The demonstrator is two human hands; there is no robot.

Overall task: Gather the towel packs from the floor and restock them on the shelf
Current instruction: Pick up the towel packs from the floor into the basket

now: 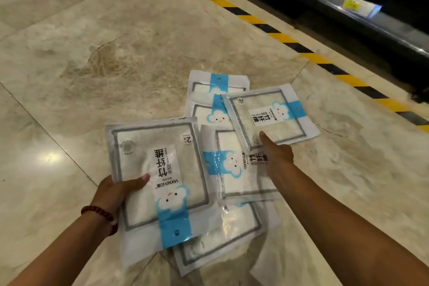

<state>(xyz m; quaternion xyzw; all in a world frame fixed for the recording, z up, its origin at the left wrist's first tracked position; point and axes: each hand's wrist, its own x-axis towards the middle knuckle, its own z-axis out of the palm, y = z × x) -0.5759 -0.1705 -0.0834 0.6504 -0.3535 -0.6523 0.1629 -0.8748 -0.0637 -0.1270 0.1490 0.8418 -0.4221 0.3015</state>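
My left hand [116, 190] is gripping one towel pack [162, 169] by its edge with the thumb curled over the top. My right hand [277, 153] is pinching the near corner of a second pack [271, 114], thumb lying on top. Under and between them the other packs [239, 179] are lying overlapped on the marble floor [116, 53], and the dark shelf [371, 23] is running along the upper right beyond the yellow-and-black tape [253, 20].
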